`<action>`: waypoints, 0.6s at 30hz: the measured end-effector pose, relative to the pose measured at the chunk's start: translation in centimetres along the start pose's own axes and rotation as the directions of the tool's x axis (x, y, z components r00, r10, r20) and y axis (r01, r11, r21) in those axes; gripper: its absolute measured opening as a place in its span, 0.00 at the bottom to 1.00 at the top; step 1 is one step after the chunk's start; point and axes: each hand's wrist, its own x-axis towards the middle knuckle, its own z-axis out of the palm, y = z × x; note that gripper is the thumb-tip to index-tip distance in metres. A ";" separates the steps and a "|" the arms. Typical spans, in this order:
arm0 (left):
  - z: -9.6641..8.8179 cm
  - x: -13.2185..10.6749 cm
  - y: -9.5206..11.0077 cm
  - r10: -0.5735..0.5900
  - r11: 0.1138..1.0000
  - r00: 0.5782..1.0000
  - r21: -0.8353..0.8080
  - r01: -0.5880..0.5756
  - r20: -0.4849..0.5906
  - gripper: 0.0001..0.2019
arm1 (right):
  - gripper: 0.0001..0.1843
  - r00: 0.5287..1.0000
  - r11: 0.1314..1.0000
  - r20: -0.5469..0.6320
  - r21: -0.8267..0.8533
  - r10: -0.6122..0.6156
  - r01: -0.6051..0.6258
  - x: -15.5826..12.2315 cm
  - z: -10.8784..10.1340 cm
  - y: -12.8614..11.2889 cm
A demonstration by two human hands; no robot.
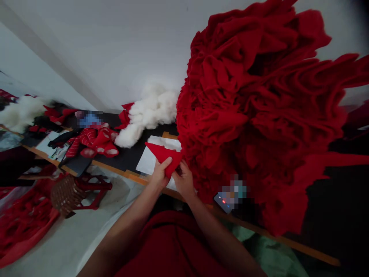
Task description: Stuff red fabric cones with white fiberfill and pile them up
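Note:
Both my hands hold a red cone-shaped felt piece [165, 154] over the table's front edge, its point aimed to the left. My left hand [160, 172] grips its lower left side, with the thumb laid across the front. At the right end, the fingers of my right hand [184, 179] are closed on its wide edge; some fingertips are hidden. Beneath it lies a white sheet [146, 158]. Close by on the right rises a big heap of red felt pieces [219, 92].
White stuffing [152, 109] lies against the wall. Red plush items [100, 142] with striped parts rest farther left on the black table [127, 154]. A lit phone [222, 202] sits by the right front edge. Below left stand a red stool [96, 186] and a bag of red pieces [25, 223].

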 end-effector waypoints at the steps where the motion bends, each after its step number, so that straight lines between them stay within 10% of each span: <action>1: -0.1 0.0 -0.2 0.004 1.000 1.000 0.012 -0.004 0.002 0.28 | 0.14 1.000 1.000 -0.009 0.019 0.023 -0.023 0.0 0.0 0.1; 5: -0.8 0.4 -0.5 0.162 0.980 0.984 0.133 -0.151 -0.074 0.27 | 0.09 0.986 0.991 -0.127 0.093 0.112 -0.100 -0.3 0.0 0.7; 9: -1.8 1.0 -0.5 0.289 0.936 0.951 0.243 -0.256 -0.112 0.29 | 0.10 0.953 0.936 0.013 0.180 0.304 -0.301 -1.1 0.5 1.7; 18: -9.2 1.4 -0.3 -0.081 0.944 0.983 0.303 0.129 -0.167 0.14 | 0.18 0.768 0.771 0.103 0.016 0.632 -0.636 -3.4 -1.0 5.5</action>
